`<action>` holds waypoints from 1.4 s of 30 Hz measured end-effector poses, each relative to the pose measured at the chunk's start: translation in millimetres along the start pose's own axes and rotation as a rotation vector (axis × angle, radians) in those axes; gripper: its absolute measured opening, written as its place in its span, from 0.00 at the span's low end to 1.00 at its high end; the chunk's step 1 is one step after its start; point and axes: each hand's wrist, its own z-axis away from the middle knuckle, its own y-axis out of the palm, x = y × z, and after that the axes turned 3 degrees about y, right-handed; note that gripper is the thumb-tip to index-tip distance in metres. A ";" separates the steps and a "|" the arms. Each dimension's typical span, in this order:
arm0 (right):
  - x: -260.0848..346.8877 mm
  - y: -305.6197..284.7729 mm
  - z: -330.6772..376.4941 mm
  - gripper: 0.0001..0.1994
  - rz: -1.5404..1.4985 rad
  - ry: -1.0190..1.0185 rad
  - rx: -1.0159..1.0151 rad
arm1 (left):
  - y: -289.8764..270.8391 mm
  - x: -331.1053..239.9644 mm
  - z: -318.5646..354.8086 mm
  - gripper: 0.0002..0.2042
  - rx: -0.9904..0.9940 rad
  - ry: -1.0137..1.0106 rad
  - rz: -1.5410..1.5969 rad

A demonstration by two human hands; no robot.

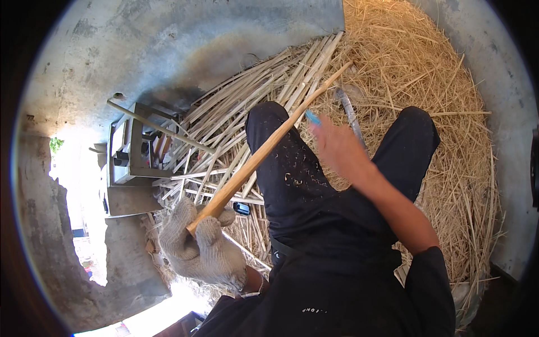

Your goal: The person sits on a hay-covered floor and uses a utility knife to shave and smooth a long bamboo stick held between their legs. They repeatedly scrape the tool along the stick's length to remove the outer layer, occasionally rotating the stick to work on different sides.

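Observation:
My left hand (203, 244), in a knitted light-grey glove, is closed around the thick lower end of a long, peeled wooden stick (255, 160). The stick slants up and away to the right, passing over my left thigh; its thin tip lies over the straw. My bare right hand (342, 149), blurred, is just right of the stick's middle. A small light-blue thing (313, 117) pokes out from its fingers toward the stick; its kind is unclear. Behind this hand a long grey metal blade (349, 112) shows between my knees, its lower part hidden.
Loose straw (404, 73) covers the floor ahead and right. Split pale sticks (264, 78) are piled at the left. A grey wooden frame (132, 149) stands against the wall, with a thin pole (163, 130) leaning across it. A small black device (241, 209) sits near my left glove.

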 end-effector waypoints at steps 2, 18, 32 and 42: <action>-25.0 6.7 -7.3 0.13 0.055 0.062 0.019 | -4.7 4.6 1.4 0.23 0.009 0.000 0.001; 26.7 -14.5 17.7 0.15 -0.147 -0.118 0.152 | -5.0 13.2 9.4 0.22 -0.158 -0.137 0.153; -17.3 16.1 -1.8 0.14 -0.047 0.028 0.022 | -3.2 10.4 3.0 0.20 -0.117 -0.096 0.094; 5.0 17.2 1.3 0.14 -0.126 -0.006 0.056 | 7.6 6.3 -3.6 0.20 -0.175 -0.184 -0.099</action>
